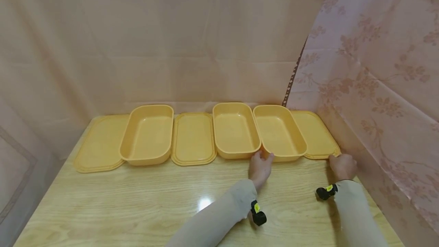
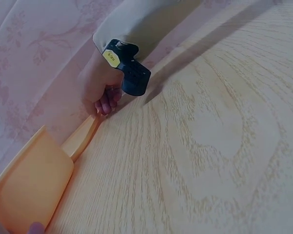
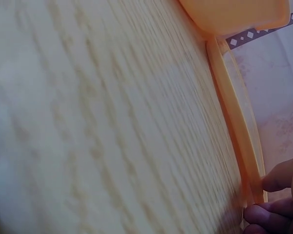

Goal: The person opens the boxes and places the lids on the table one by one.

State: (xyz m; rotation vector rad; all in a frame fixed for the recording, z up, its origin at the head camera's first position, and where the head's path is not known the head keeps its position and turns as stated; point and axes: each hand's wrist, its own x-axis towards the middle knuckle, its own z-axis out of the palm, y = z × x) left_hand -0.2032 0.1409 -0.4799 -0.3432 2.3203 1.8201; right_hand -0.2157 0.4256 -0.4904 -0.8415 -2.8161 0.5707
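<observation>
My left hand (image 1: 260, 169) grips the near-left corner of the rightmost yellow plastic food container (image 1: 279, 132), its fingertips at the gap beside the middle container (image 1: 236, 129). In the left wrist view only fingertips (image 2: 36, 228) show against the wall of that container (image 2: 36, 180). At the far right, my right hand (image 1: 344, 166) pinches the near-right corner of a flat yellow lid (image 1: 312, 134). The right wrist view shows thumb and fingers (image 3: 278, 178) at the edge of this lid (image 3: 237, 122). Part of the lid's left side is hidden behind the container.
Further left along the table's (image 1: 137, 205) back stand another yellow container (image 1: 147, 136), a lid (image 1: 193, 138) to its right and a lid (image 1: 103, 144) to its left. A beige curtain (image 1: 171, 41) hangs behind; a flowered pink cloth (image 1: 384, 87) borders the right side.
</observation>
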